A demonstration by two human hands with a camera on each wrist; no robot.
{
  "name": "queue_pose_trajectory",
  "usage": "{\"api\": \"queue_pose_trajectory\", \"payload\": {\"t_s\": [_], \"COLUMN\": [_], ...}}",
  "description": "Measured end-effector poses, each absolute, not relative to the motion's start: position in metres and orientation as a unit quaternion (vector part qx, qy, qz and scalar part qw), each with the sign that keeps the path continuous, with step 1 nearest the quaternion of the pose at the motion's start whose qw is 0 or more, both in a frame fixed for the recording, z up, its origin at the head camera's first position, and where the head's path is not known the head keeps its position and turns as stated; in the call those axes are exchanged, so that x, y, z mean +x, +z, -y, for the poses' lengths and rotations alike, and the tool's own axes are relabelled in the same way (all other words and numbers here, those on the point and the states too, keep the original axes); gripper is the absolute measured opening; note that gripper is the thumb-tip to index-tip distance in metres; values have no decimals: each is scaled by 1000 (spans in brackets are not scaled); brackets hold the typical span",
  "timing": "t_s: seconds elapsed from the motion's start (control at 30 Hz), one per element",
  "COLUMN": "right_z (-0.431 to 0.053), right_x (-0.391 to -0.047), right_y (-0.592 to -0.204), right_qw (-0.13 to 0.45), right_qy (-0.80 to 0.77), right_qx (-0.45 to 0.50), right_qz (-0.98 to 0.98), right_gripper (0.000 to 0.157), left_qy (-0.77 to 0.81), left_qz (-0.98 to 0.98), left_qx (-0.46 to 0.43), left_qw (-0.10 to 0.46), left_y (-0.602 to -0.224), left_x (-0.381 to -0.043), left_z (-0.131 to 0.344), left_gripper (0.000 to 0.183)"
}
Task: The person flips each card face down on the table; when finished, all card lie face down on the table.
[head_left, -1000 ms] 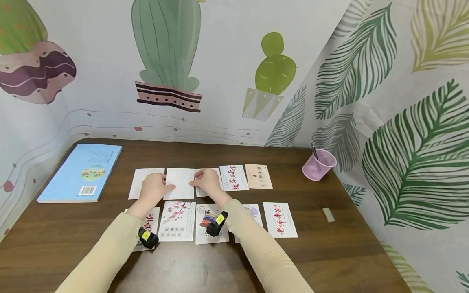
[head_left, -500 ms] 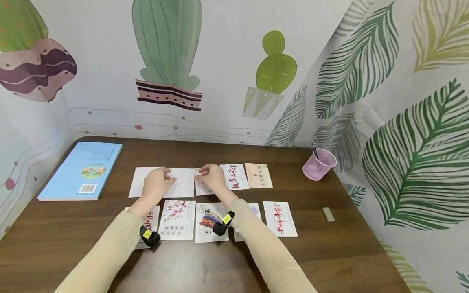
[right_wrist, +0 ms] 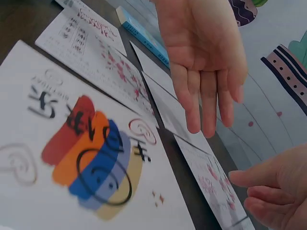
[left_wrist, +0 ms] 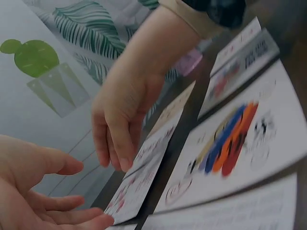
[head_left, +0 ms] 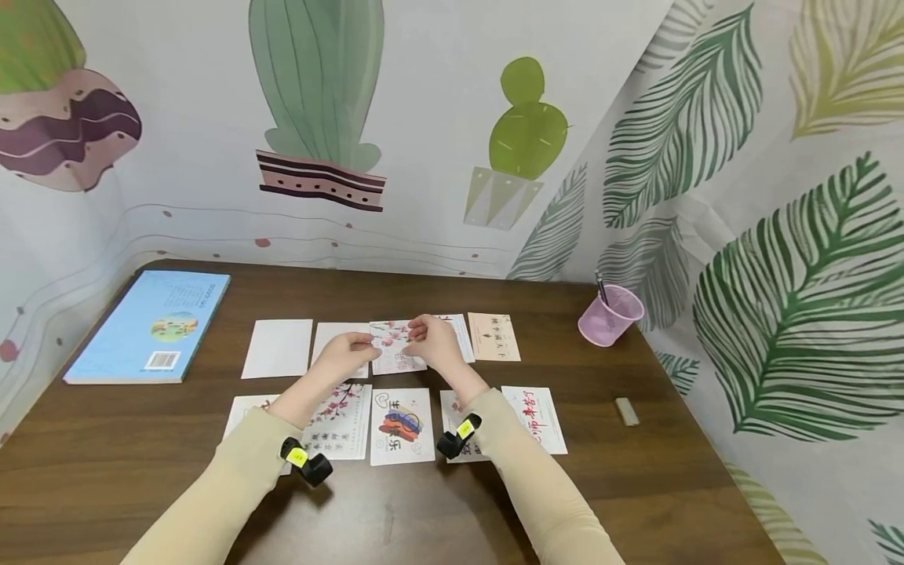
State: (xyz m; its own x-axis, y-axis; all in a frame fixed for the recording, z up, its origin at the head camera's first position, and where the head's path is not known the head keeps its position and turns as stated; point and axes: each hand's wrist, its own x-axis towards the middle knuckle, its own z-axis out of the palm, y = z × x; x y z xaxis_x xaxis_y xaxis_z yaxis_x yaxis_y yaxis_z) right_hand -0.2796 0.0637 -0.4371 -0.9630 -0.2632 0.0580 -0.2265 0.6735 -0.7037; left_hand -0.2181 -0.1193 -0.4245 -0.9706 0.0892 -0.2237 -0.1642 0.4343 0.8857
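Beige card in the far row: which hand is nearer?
Right. The right hand is left of the beige card, partly covering its white neighbour; the left hand is farther left, partly covering a blank card.

A brown wood-grain table (head_left: 395,526) fills the lower part of the head view, with a soft pale sheen at bottom centre. Behind its far edge stands a white wall (head_left: 438,86). A tall grey-green cactus print (head_left: 314,86) rises at upper centre-left above a striped pink pot; a smaller bright-green cactus print (head_left: 528,133) sits right of centre, over a pot with triangles. At upper left, another cactus print is cut by the frame. Thin wavy lines with reddish dots run low along the wall. The right side carries large leaf prints (head_left: 812,306) in green, grey and olive, with some creases.
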Motion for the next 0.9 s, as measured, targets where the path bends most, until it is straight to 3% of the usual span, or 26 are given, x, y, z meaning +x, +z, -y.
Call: {"api": "queue_pose_trajectory", "payload": {"t_s": [0.3,0.9], "right_z": [-72,-75], "right_x": [-266,-259], "right_y": [-440,-451], "right_qw": [48,34], "right_qy": [-351,-326], "right_qx": [-153,-158], "right_qz": [-922,-931], "right_gripper": [49,45], "left_qy": [531,535], "left_qz": [-835,-828], "left_qx": [-41,-33], "left_qw": [140,162], "left_y": [-428,-428], "left_x": [-211,-209], "left_z": [111,104], "left_gripper": [65,66]}}
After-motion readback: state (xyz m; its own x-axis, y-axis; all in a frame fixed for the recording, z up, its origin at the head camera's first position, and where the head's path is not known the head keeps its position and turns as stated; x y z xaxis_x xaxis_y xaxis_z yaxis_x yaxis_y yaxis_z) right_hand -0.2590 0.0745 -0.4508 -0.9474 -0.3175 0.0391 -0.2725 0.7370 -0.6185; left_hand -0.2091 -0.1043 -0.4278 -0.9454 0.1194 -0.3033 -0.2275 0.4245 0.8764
